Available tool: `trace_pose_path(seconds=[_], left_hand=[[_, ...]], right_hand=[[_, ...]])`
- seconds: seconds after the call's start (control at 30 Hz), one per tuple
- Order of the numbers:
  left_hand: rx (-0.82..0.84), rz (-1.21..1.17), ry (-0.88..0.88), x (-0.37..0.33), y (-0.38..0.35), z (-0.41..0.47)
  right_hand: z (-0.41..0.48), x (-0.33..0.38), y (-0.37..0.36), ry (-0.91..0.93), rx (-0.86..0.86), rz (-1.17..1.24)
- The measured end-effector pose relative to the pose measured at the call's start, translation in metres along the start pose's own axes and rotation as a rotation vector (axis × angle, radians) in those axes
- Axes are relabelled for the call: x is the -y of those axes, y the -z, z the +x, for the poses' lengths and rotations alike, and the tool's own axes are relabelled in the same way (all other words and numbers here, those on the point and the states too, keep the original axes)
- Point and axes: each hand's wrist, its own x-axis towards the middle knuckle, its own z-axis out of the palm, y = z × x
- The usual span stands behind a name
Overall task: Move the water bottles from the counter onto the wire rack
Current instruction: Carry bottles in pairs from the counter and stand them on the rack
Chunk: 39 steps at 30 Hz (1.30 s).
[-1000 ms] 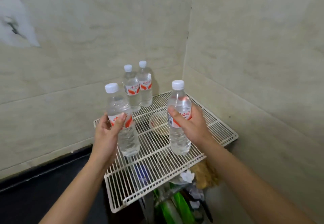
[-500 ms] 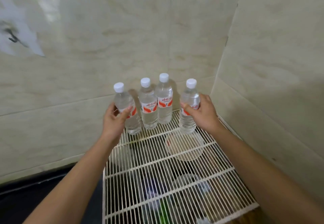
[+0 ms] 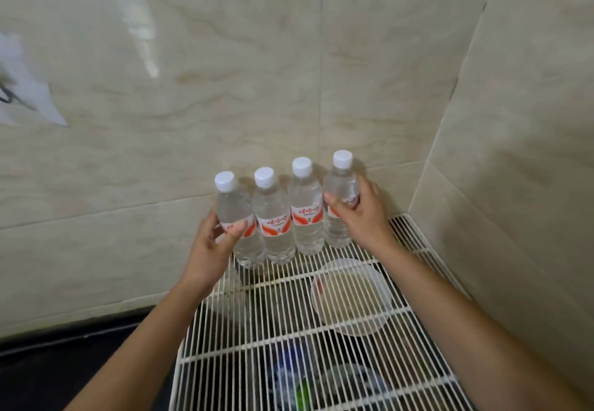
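Several clear water bottles with white caps and red-and-white labels stand upright in a row along the back edge of the white wire rack, against the tiled wall. My left hand is wrapped around the leftmost bottle. My right hand grips the rightmost bottle. Between them stand two more bottles, untouched. All bottle bases rest on the rack's wires.
A round translucent lid or dish lies under the rack at centre right. Dark and green items show through the wires below. A black counter runs at lower left. Tiled walls close the corner behind and on the right.
Both hands carried their bottles from above the rack's front to its back edge and set them at either end of the two standing bottles. The camera moved closer.
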Motion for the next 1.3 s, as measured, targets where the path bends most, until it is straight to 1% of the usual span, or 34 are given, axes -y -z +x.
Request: trace_pose_path(seconds=[0.1,0.2,0.5,0.63,0.73,0.8,0.87,0.9,0.97,1.03,1.1,1.17,1.23,1.3], left_hand=[[-0.009,-0.028,0.018,0.002,0.0,-0.001],[-0.003,-0.007,0.026,0.002,-0.002,-0.002],[-0.013,-0.023,0.05,0.002,-0.004,-0.012],[0.052,0.0,0.062,-0.005,0.0,-0.015],[0.104,0.04,0.083,-0.014,0.006,-0.018],[0.076,0.056,0.115,-0.021,0.01,-0.024],[-0.038,0.188,0.137,-0.029,0.015,-0.037],[-0.108,0.307,0.104,-0.033,0.018,-0.045],[-0.253,0.537,0.005,-0.037,0.024,-0.069],[-0.389,0.683,-0.056,-0.045,0.03,-0.101],[-0.506,0.856,-0.099,-0.049,0.039,-0.137],[-0.596,1.064,-0.126,-0.047,0.054,-0.176],[-0.644,1.207,-0.097,-0.043,0.074,-0.215],[-0.685,1.285,-0.046,-0.041,0.099,-0.252]], right_hand=[[-0.005,-0.012,-0.004,-0.011,0.071,-0.056],[-0.006,-0.02,-0.001,-0.042,0.134,0.033],[-0.012,-0.023,-0.002,0.014,0.132,0.012],[-0.021,-0.017,0.002,0.017,0.184,0.009],[-0.027,-0.013,0.005,-0.01,0.239,-0.079],[-0.034,-0.011,0.008,0.027,0.177,-0.201],[-0.042,-0.006,0.012,0.164,0.041,-0.377],[-0.046,-0.002,0.015,0.258,-0.033,-0.449],[-0.054,0.007,0.016,0.434,-0.132,-0.494],[-0.063,0.017,0.008,0.57,-0.167,-0.483],[-0.074,0.026,-0.01,0.671,-0.16,-0.459],[-0.091,0.036,-0.036,0.74,-0.104,-0.448],[-0.113,0.048,-0.064,0.817,-0.04,-0.425],[-0.139,0.063,-0.091,0.884,0.011,-0.387]])
